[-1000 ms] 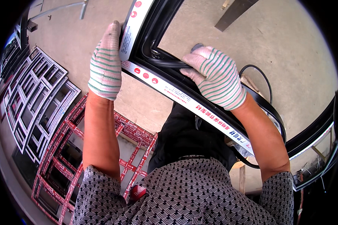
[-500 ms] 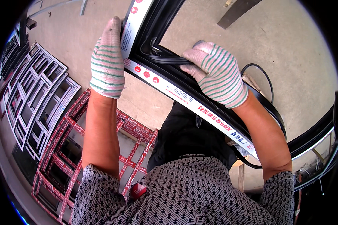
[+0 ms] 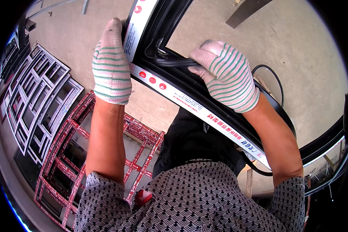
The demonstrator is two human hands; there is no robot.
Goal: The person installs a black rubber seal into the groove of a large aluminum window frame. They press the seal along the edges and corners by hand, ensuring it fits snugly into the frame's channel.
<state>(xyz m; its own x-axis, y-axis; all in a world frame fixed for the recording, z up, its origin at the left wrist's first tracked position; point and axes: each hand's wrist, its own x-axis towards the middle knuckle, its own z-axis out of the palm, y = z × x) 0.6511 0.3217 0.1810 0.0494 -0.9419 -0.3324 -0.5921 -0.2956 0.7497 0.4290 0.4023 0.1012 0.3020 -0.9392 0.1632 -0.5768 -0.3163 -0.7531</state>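
Observation:
A black frame (image 3: pixel 174 87) with white printed protective film (image 3: pixel 197 110) on its outer faces lies in front of me, one corner between my hands. My left hand (image 3: pixel 112 65), in a white knitted glove with green stripes, grips the outer edge of the frame just left of that corner; its fingertips are partly hidden. In a matching glove, my right hand (image 3: pixel 226 75) pinches a black rubber sealing strip (image 3: pixel 176 62) over the frame's near side. From the pinch, the doubled strip runs left and bends up into the inner corner.
On the floor at left lie silver-grey lattice frames (image 3: pixel 38 96), with red-wrapped frames (image 3: pixel 65 162) nearer me. A dark metal profile (image 3: pixel 247 13) is at the far side. Black strip loops (image 3: pixel 278 83) hang beyond my right forearm. The concrete floor (image 3: pixel 297 54) shows through the frame.
The whole view has shifted slightly. My right hand is a touch further right, still pinching the sealing strip; my left hand stays against the frame edge.

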